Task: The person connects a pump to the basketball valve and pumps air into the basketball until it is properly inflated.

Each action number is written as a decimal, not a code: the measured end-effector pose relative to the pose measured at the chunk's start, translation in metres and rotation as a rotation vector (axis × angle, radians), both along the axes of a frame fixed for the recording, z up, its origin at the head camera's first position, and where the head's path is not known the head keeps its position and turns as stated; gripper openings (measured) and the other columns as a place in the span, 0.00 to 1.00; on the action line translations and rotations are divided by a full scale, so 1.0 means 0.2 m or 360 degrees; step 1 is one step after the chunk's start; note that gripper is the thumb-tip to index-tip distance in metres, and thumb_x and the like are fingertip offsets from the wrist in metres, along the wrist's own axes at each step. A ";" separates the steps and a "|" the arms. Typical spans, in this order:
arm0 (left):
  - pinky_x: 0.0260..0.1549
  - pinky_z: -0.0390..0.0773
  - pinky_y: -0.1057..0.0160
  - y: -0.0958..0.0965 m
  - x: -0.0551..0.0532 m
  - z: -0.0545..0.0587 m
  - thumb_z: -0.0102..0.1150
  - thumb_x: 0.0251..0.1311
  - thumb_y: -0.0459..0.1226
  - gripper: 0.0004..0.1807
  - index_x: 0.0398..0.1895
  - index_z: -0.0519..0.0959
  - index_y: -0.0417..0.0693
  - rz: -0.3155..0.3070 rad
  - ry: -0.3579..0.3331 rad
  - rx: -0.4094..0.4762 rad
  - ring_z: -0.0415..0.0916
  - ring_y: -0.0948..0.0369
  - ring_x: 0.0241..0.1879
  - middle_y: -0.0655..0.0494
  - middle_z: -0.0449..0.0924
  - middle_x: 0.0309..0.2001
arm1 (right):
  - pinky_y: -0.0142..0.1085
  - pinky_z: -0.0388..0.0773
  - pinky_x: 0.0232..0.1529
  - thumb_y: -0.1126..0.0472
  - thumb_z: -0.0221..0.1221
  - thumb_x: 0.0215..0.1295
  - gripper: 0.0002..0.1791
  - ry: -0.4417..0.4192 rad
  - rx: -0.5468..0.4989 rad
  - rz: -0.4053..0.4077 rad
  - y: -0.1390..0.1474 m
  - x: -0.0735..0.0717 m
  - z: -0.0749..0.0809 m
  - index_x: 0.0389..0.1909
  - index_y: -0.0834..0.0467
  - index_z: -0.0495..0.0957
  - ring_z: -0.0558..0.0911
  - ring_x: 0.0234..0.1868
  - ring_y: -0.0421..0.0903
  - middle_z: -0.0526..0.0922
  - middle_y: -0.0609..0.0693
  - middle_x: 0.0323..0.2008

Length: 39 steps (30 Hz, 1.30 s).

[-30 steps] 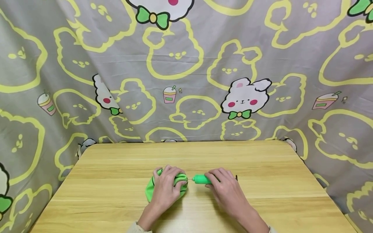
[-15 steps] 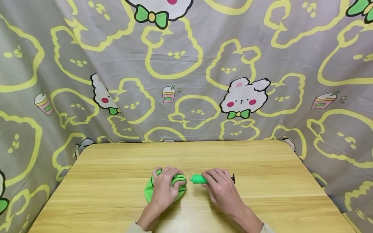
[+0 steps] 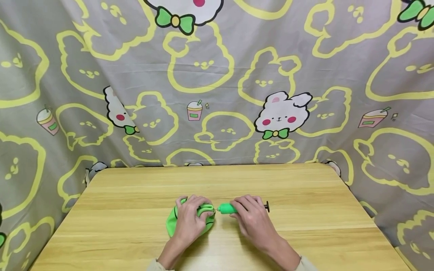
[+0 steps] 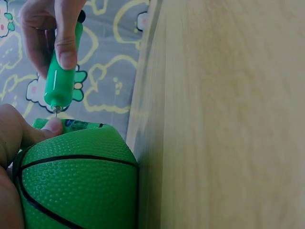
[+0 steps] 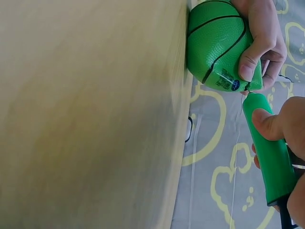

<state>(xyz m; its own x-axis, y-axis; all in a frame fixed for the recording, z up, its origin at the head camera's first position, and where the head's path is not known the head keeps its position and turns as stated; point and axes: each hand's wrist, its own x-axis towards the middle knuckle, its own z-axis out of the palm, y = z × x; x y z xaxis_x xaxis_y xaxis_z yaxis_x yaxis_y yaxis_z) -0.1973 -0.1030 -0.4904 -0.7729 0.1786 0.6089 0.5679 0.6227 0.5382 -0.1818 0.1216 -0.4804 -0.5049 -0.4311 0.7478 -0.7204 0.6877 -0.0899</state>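
Note:
My left hand [image 3: 190, 220] grips a soft, partly collapsed green rubber ball [image 3: 172, 224] with black basketball lines, its thumb pressing the folded side. In the right hand [image 3: 255, 223] I hold a green hand pump [image 3: 225, 208] level, its tip towards the ball and its black handle [image 3: 267, 206] sticking out behind. A thin metal needle [image 4: 56, 113] runs from the pump's nose to the ball beside the left thumb. How far it sits in the ball is hidden. Dark printing [image 5: 228, 81] marks the ball near that spot in the right wrist view.
Both hands work above a light wooden table [image 3: 135, 188] with rounded far corners. A grey curtain [image 3: 217, 82] with yellow outlines and rabbit prints hangs behind it and along both sides.
My right hand has brought the pump slightly left, narrowing the gap to the ball. More of the black handle shows behind the hand. The left hand keeps its grip on the ball.

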 end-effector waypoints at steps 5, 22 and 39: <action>0.55 0.59 0.34 0.00 0.00 0.01 0.82 0.38 0.32 0.16 0.30 0.85 0.56 0.0006 0.0005 0.0004 0.77 0.67 0.34 0.68 0.84 0.30 | 0.44 0.75 0.43 0.58 0.68 0.61 0.14 -0.0004 0.0008 0.0003 0.00 0.00 0.01 0.46 0.58 0.85 0.83 0.42 0.46 0.85 0.47 0.43; 0.57 0.59 0.33 0.00 0.01 0.04 0.81 0.45 0.37 0.15 0.35 0.85 0.58 0.0077 -0.0051 -0.0194 0.76 0.64 0.39 0.67 0.85 0.36 | 0.42 0.76 0.39 0.58 0.73 0.56 0.18 -0.0134 0.0072 -0.0022 0.07 0.01 0.05 0.47 0.56 0.84 0.81 0.43 0.44 0.84 0.45 0.42; 0.56 0.60 0.32 -0.02 0.00 0.02 0.78 0.49 0.38 0.12 0.36 0.85 0.53 0.0029 -0.0014 -0.0258 0.77 0.60 0.41 0.62 0.85 0.37 | 0.42 0.75 0.40 0.60 0.68 0.59 0.17 0.0014 0.0088 0.0034 0.02 -0.01 0.01 0.48 0.61 0.84 0.82 0.42 0.47 0.84 0.49 0.43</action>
